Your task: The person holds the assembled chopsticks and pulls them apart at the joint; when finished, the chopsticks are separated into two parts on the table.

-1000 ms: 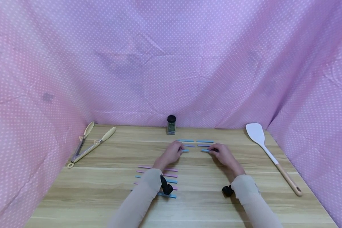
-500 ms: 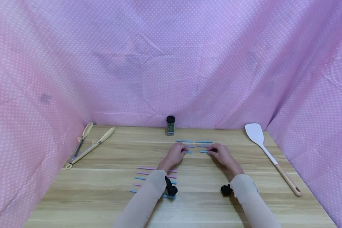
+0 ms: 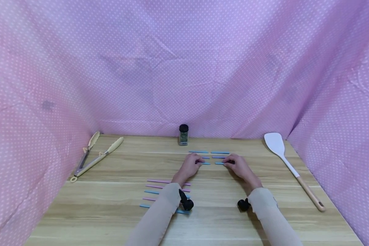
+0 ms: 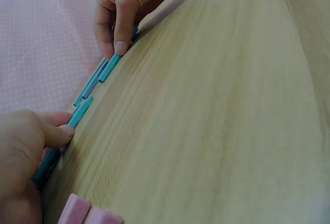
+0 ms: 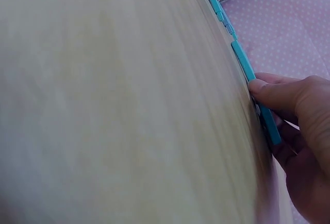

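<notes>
My left hand (image 3: 189,165) pinches a thin blue stick (image 4: 80,113) between thumb and fingers, low over the table. Opposite it, my right hand (image 3: 238,165) pinches another blue stick (image 5: 243,62) the same way. The two sticks lie nearly end to end with a small gap between their tips. Just beyond them are a left purple stick (image 3: 205,158) and a right purple stick (image 3: 219,157), partly covered by the hands. Farther back lie a left blue stick (image 3: 198,151) and a right blue stick (image 3: 220,152), also paired.
Several pink and blue sticks (image 3: 150,192) lie in a stack of rows under the left forearm. A black-capped spice jar (image 3: 183,135) stands at the back. Tongs (image 3: 99,160) lie spread at the left, a white spatula (image 3: 290,164) at the right. Pink dotted cloth (image 3: 184,68) surrounds the table.
My left hand has shifted slightly right with its blue stick, bringing its tip closer to the right one. The right hand has stayed almost still, keeping its pinch.
</notes>
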A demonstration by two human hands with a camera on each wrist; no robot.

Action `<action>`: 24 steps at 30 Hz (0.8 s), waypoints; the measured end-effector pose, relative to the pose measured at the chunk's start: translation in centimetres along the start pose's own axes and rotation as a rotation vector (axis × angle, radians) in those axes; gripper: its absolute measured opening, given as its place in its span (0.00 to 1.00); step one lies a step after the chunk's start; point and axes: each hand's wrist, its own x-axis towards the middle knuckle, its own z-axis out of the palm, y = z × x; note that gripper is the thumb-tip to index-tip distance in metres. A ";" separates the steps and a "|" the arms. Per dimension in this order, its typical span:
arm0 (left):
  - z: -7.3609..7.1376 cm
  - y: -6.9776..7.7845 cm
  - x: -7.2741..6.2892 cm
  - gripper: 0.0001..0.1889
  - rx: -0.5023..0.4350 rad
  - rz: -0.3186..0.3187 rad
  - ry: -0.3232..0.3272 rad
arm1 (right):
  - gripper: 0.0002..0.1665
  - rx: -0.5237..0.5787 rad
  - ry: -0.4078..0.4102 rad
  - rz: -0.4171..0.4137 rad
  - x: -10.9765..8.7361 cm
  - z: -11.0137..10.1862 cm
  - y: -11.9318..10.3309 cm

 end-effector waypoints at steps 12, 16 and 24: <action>0.3 0.0 0.2 0.07 0.024 -0.027 -0.005 | 0.05 -0.001 0.012 -0.013 0.1 0.2 0.2; 0.4 -0.1 0.2 0.07 0.035 -0.028 -0.010 | 0.05 -0.006 0.019 -0.023 0.1 0.2 0.1; 0.0 0.0 -0.2 0.07 0.094 0.003 -0.025 | 0.06 -0.025 0.008 -0.001 -0.1 -0.2 -0.9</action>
